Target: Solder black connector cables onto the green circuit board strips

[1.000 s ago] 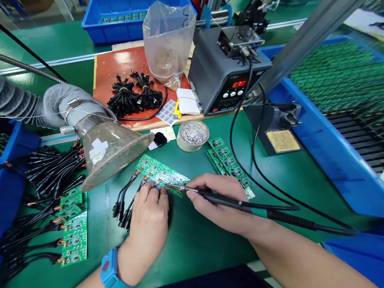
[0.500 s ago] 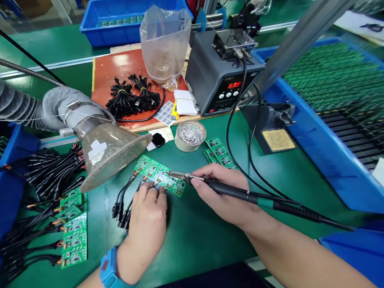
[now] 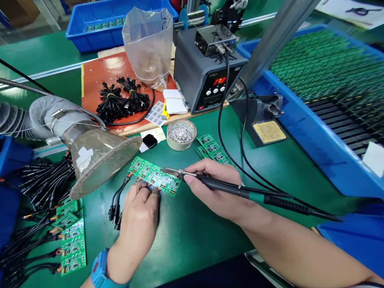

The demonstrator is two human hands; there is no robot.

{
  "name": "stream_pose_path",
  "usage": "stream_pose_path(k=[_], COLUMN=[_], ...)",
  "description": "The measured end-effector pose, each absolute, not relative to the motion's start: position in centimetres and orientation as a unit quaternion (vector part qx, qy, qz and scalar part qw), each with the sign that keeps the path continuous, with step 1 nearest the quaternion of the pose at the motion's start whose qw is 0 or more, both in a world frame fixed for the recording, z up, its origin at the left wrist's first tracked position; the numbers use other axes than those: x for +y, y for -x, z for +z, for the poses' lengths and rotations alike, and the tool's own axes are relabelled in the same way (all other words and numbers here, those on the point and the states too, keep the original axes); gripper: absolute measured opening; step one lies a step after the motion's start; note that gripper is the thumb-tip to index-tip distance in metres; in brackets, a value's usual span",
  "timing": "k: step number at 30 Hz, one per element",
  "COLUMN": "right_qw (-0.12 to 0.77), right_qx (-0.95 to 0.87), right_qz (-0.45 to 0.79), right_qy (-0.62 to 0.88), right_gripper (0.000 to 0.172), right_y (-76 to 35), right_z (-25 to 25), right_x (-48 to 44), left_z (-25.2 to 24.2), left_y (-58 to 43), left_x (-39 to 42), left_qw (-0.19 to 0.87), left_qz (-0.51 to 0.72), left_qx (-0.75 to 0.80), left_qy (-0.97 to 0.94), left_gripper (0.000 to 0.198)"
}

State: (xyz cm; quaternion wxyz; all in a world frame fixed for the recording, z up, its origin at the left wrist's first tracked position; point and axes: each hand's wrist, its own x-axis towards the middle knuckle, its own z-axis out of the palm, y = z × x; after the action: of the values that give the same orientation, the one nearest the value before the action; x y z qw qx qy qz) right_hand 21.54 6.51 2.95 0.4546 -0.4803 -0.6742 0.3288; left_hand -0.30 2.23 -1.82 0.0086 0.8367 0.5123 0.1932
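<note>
In the head view a green circuit board lies on the green mat at the middle. My right hand is closed round a soldering iron, whose tip is over the board's middle. It is too small to tell whether the tip touches. My left hand rests at the board's near edge, fingers curled down on a cable there; the fingertips partly hide the cable. Black cables with plugs run from the board's left end and beneath this hand.
A fume hose's funnel hangs left of the board. Beyond are a solder tin and a soldering station. More boards lie to the right; wired boards lie left. Blue bins flank the mat. An iron stand stands right.
The whole view has shifted slightly, so things appear further left. Both hands keep nearly the same places at the board, with the iron still over its middle.
</note>
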Motion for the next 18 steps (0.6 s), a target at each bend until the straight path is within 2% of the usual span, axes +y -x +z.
stream_pose_path(k=[9,12,15,18], right_qw=[0.497,0.526,0.562,0.606], right_qx=[-0.631,-0.612,-0.582,-0.538], right_qz=[0.332,0.322,0.311,0.293], right_qy=[0.494,0.495,0.498,0.507], right_gripper=[0.007,0.006,0.01,0.015], right_y=[-22.3,-22.5,-23.2,-24.0], right_z=[3.4,4.0,4.6,4.6], right_x=[7.1,7.5,8.0,8.7], left_z=[-0.5,0.6,3.3,8.2], left_y=[1.3,0.6,0.0,0.6], left_x=[3.3,3.0,2.8,3.0], left_qw=[0.036,0.011,-0.014,-0.041], left_qz=[0.196,0.198,0.22,0.255], left_qx=[0.504,0.519,0.515,0.506], left_qy=[-0.841,-0.832,-0.828,-0.823], left_gripper=[0.016,0.01,0.006,0.011])
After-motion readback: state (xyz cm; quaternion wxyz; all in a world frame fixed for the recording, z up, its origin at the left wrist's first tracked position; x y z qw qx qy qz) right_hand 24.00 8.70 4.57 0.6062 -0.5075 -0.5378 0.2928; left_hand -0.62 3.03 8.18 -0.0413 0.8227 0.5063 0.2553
